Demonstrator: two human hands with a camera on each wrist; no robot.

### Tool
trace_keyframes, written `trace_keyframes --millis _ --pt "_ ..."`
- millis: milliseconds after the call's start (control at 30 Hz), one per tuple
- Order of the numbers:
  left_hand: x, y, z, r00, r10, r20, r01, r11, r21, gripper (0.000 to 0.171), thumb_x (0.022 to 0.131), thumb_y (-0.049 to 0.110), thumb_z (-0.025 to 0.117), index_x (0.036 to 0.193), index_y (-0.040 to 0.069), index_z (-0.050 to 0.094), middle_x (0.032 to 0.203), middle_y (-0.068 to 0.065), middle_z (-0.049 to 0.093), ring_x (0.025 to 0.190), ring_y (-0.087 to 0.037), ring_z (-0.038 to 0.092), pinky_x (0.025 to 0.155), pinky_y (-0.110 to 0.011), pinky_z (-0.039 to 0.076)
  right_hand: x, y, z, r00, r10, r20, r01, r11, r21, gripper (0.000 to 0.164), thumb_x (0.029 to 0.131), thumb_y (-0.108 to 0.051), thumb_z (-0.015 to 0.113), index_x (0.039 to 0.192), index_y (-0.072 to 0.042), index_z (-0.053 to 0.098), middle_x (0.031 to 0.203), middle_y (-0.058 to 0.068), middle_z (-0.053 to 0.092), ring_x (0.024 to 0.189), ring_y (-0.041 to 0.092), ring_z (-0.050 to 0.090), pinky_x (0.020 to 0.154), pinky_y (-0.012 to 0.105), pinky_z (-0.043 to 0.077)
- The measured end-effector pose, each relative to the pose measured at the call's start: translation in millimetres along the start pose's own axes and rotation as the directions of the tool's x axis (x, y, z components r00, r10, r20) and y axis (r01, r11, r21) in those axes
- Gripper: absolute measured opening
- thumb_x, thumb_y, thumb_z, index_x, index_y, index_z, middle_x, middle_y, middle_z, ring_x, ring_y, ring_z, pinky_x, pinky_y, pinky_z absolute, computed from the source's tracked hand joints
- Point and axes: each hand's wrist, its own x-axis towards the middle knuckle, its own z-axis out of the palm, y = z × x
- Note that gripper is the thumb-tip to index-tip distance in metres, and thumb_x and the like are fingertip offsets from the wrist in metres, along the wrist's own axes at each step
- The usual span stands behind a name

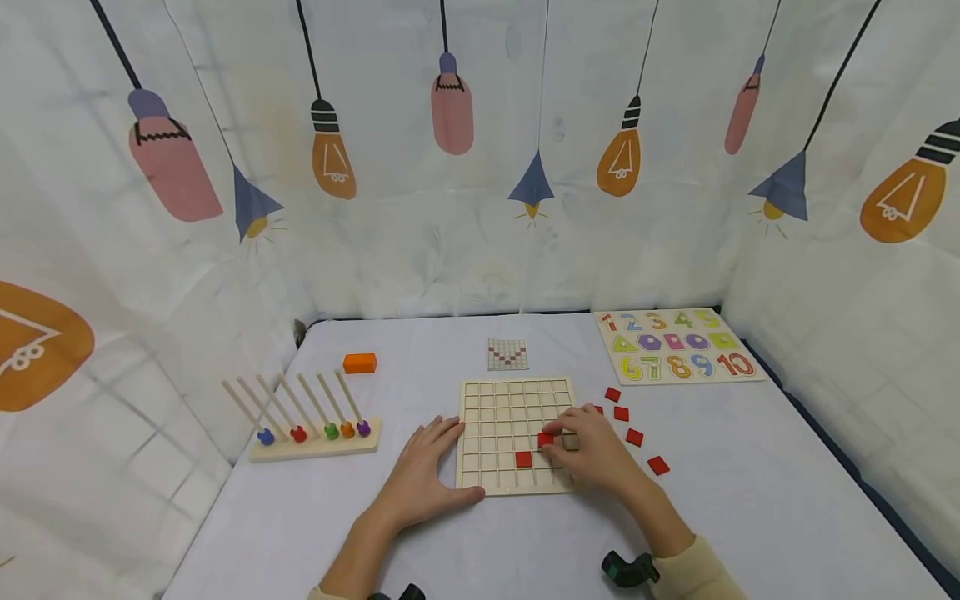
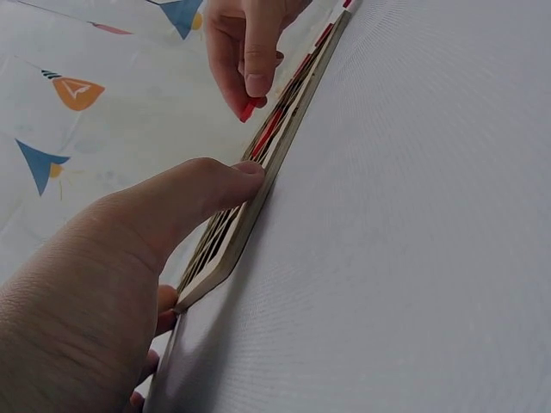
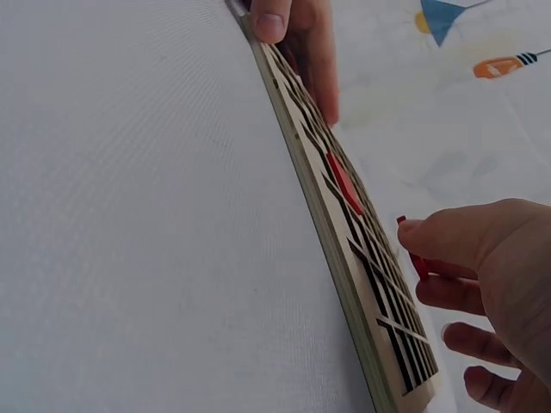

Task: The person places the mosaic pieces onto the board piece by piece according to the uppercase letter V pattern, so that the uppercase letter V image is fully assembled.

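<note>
A wooden grid board [image 1: 487, 417] lies on the white table, with one red square tile [image 1: 523, 459] set in a cell near its front. My left hand [image 1: 423, 479] rests at the board's left side, thumb on the front-left corner and fingertips along the left edge. Over the right part of the board, my right hand [image 1: 596, 450] pinches another red square tile [image 1: 545, 439] between thumb and fingers. In the right wrist view that pinched tile [image 3: 413, 249] is held just above the grid. Several loose red tiles [image 1: 634, 437] lie right of the board.
Behind the board lies a small pattern card [image 1: 507, 354]. A number-and-shape puzzle board [image 1: 678, 346] is at the back right. On the left stand a peg rack with coloured beads [image 1: 315, 447] and an orange block [image 1: 360, 363].
</note>
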Motion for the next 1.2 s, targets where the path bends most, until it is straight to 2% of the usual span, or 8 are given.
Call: trace_keyframes --millis 200,400,600,767,1000,1200 --pt "0.6 -1.4 1.1 1.000 0.010 -0.005 -0.010 1.000 -0.002 0.112 0.076 0.080 0.086 0.166 0.021 0.053 0.176 0.004 0.047 0.172 -0.029 0.029 0.142 -0.060 0.020 1 -4 3 1.000 -0.022 0.009 0.022 1.000 -0.006 0.025 0.092 -0.035 0.092 0.116 -0.033 0.085 0.115 -0.016 0.075 0.108 0.007 0.052 0.088 0.030 0.058" --pt "1.1 -3.0 1.2 1.000 0.025 -0.015 -0.025 1.000 0.010 0.112 0.075 0.081 0.086 0.166 0.022 0.054 0.175 0.004 0.048 0.171 -0.030 0.031 0.142 -0.060 0.021 4 -10 8 0.999 -0.048 0.025 0.049 0.999 -0.002 0.023 0.094 -0.034 0.090 0.116 -0.031 0.085 0.115 -0.016 0.076 0.107 0.007 0.051 0.088 0.032 0.055" --pt "1.0 -2.7 0.4 1.000 0.007 -0.004 -0.007 1.000 0.002 0.113 0.075 0.081 0.086 0.166 0.024 0.053 0.176 0.006 0.046 0.172 -0.027 0.028 0.143 -0.059 0.019 7 -15 14 0.998 -0.054 0.028 0.053 0.998 0.021 0.022 0.094 -0.034 0.090 0.116 -0.032 0.085 0.114 -0.017 0.073 0.110 0.006 0.052 0.093 0.034 0.057" --pt "0.9 -2.3 -0.1 1.000 0.005 0.003 -0.005 1.000 0.001 0.112 0.075 0.081 0.086 0.166 0.025 0.053 0.176 0.006 0.046 0.173 -0.027 0.027 0.143 -0.058 0.018 11 -20 18 0.996 -0.082 0.043 0.082 0.997 0.010 0.021 0.096 -0.033 0.089 0.116 -0.031 0.085 0.114 -0.017 0.074 0.107 0.005 0.051 0.089 0.032 0.056" --pt "1.3 -2.8 0.0 1.000 0.010 0.004 -0.010 1.000 0.011 0.112 0.076 0.080 0.086 0.167 0.025 0.052 0.176 0.006 0.046 0.173 -0.027 0.027 0.143 -0.057 0.018 16 -25 26 0.995 -0.092 0.040 0.091 0.996 0.019 0.020 0.095 -0.034 0.089 0.115 -0.030 0.086 0.115 -0.016 0.075 0.113 0.009 0.055 0.099 0.040 0.057" --pt "0.8 -2.6 -0.7 1.000 0.006 0.007 -0.006 1.000 0.013 0.114 0.076 0.081 0.086 0.168 0.024 0.051 0.177 0.006 0.045 0.173 -0.027 0.026 0.143 -0.057 0.017 20 -30 31 0.992 -0.119 0.051 0.119 0.993 0.007 0.018 0.097 -0.036 0.088 0.113 -0.031 0.085 0.111 -0.019 0.074 0.108 0.009 0.053 0.093 0.034 0.055"
